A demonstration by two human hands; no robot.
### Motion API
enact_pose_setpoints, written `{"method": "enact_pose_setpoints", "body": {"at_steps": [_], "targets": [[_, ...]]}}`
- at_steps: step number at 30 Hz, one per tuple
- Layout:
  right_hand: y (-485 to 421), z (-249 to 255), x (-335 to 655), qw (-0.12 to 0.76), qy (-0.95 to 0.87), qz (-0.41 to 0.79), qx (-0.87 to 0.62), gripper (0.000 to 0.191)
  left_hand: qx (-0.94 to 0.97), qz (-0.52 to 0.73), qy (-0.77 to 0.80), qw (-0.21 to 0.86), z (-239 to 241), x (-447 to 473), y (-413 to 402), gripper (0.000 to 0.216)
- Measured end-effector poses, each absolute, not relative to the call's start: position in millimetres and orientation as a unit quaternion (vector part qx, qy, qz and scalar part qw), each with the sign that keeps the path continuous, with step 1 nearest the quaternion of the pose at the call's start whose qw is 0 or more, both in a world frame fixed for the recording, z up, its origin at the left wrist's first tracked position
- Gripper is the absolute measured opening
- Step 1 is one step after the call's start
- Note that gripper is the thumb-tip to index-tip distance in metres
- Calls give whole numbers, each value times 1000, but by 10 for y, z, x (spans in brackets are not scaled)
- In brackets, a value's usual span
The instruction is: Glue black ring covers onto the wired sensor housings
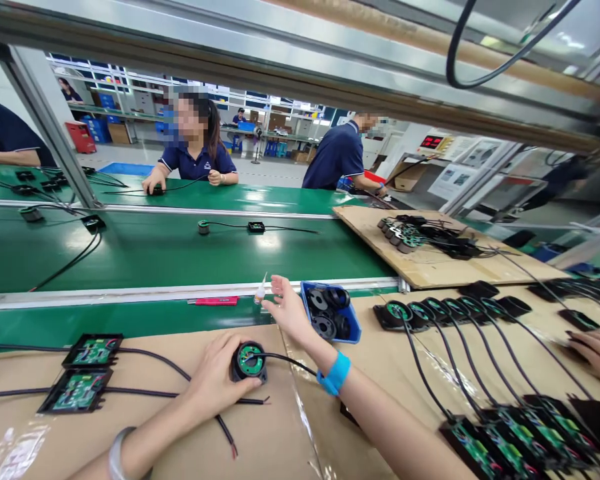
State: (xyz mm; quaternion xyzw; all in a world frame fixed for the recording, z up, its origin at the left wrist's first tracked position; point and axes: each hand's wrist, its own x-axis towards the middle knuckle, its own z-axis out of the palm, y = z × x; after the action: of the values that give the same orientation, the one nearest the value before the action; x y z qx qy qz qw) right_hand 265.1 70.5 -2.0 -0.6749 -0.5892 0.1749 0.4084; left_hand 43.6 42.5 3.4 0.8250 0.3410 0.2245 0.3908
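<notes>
My left hand [220, 373] is wrapped round a round black housing [264, 375] on the cardboard. A ring-shaped green circuit board [250, 360] sits inside it, and a black cable [293, 361] runs off to the right, under my right forearm. Just beyond, my right hand [286, 310] has its fingers apart beside a small bottle with a thin pointed nozzle [260, 293]. The thumb is close to the bottle; whether they touch I cannot tell. On my left wrist is a pale bangle, on my right a blue band.
A blue bin [357, 331] of black round parts stands right of my hand. At left lie two black boxes with circuit boards [77, 390]. Cabled housings [397, 313] line the right, near another person's hand [597, 353]. A red tool [215, 301] lies by the metal rail [130, 293].
</notes>
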Motion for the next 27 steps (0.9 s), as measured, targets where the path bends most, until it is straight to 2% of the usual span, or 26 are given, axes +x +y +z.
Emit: {"method": "enact_pose_setpoints", "body": {"at_steps": [4, 8, 12, 15, 19, 22, 23, 24, 27], "targets": [[388, 361, 3132, 321, -642, 113, -687, 30, 828, 191, 327, 414, 126, 400, 476, 55], [319, 478, 3596, 244, -653, 94, -711, 26, 830, 143, 313, 439, 304, 308, 532, 72], [344, 510, 3718, 243, -656, 98, -708, 34, 849, 128, 303, 414, 443, 214, 556, 66], [245, 602, 3528, 299, -649, 104, -692, 31, 878, 208, 292, 318, 474, 214, 510, 51], [-71, 679, 2867, 377, -661, 196, -618, 35, 909, 355, 208, 71, 467, 325, 329, 40], [-279, 645, 2319, 404, -658, 323, -547, 11, 911, 384, 131, -76, 479, 400, 187, 32], [-317, 624, 2192, 402, -655, 334, -546, 5, 910, 385, 121, -99, 483, 409, 159, 32], [-339, 601, 2106, 395, -656, 331, -551, 7, 910, 383, 117, -105, 484, 410, 144, 35], [-342, 519, 2088, 384, -673, 333, -537, 5, 913, 389, 113, -55, 452, 384, 193, 36]]}}
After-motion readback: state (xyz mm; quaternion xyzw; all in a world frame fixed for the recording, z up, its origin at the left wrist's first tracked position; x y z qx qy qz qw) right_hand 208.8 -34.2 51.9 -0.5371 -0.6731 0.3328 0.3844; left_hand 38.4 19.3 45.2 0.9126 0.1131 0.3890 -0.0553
